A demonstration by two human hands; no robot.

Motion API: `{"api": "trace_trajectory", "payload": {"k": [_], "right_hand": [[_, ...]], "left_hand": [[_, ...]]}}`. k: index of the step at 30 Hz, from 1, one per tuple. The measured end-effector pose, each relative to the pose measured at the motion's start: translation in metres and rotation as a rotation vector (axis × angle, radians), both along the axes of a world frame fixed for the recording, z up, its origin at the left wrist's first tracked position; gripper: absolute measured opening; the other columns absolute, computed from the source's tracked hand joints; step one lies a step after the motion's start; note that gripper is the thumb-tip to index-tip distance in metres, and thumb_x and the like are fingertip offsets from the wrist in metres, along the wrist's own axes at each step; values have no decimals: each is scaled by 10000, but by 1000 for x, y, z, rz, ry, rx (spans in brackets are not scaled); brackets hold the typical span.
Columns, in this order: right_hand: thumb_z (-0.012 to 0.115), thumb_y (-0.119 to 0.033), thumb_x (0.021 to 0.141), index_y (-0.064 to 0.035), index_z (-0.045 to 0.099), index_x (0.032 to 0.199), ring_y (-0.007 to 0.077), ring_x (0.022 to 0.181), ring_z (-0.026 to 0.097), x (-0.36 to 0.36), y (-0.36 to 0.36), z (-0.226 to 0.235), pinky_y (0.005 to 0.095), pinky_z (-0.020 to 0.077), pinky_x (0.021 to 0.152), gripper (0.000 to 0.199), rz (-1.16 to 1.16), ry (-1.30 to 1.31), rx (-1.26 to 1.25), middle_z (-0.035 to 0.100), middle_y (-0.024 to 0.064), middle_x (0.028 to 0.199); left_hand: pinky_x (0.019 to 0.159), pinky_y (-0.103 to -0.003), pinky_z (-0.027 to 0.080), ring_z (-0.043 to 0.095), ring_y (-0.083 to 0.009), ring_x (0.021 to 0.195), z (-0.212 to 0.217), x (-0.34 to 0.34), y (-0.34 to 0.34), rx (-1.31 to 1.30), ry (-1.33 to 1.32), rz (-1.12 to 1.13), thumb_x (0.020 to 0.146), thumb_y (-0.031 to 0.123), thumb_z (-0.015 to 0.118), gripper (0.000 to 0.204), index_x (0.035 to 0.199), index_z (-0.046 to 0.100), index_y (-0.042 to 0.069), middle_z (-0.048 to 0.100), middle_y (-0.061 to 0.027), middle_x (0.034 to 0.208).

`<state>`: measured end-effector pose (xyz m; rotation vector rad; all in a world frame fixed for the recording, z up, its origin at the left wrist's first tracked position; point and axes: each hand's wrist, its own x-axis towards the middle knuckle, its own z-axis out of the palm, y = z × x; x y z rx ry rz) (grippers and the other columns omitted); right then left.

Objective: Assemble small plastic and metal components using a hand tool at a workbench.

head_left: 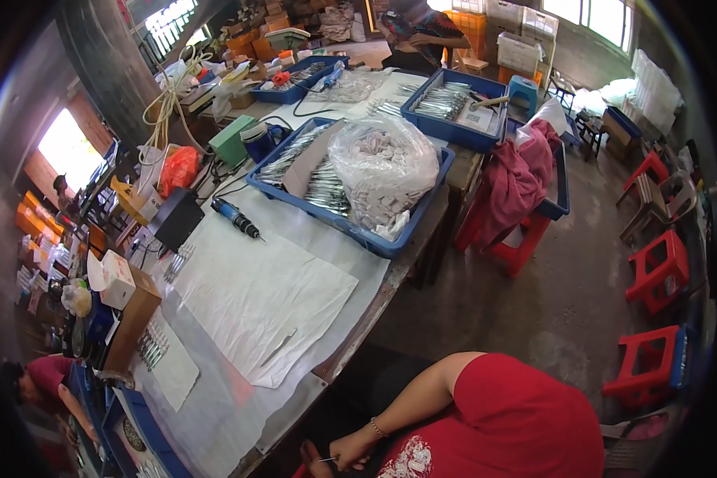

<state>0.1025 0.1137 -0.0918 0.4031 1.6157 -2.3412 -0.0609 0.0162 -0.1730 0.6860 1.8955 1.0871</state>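
right hand (349,454): low beside the lap, fingers pinched on a thin metal piece (324,460) that juts out to its left | left hand: out of sight | table edge (350,344): just above the hand | white sheet (255,299): farther up-left | blue tray (366,235) with clear bag (384,171): well beyond

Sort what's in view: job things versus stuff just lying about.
In hand, likely: thin metal piece in a red-shirted person's hand; blue tray of metal parts.
Lying about: electric screwdriver; red stool; pink cloth; cardboard box.
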Motion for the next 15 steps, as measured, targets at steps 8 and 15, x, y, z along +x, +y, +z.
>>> {"api": "trace_trajectory", "payload": {"k": [8, 15], "right_hand": [[576, -191, 779, -30, 586, 668, 113, 359, 480, -1, -1, 2, 248, 359, 331, 196, -7, -11, 17, 573, 64, 508], [585, -162, 723, -41, 603, 615, 128, 358, 483, -2, -3, 3, 264, 359, 333, 164, -39, -42, 19, 581, 65, 510]], "left_hand": [[1013, -351, 354, 450, -339, 1209, -8, 3, -7, -36, 8, -16, 952, 435, 473, 610, 1317, 431, -52, 462, -233, 1336], [1017, -351, 350, 447, -339, 1213, -12, 2, -14, -68, 18, -28, 954, 434, 471, 608, 1317, 432, -51, 461, -233, 1338]]}}
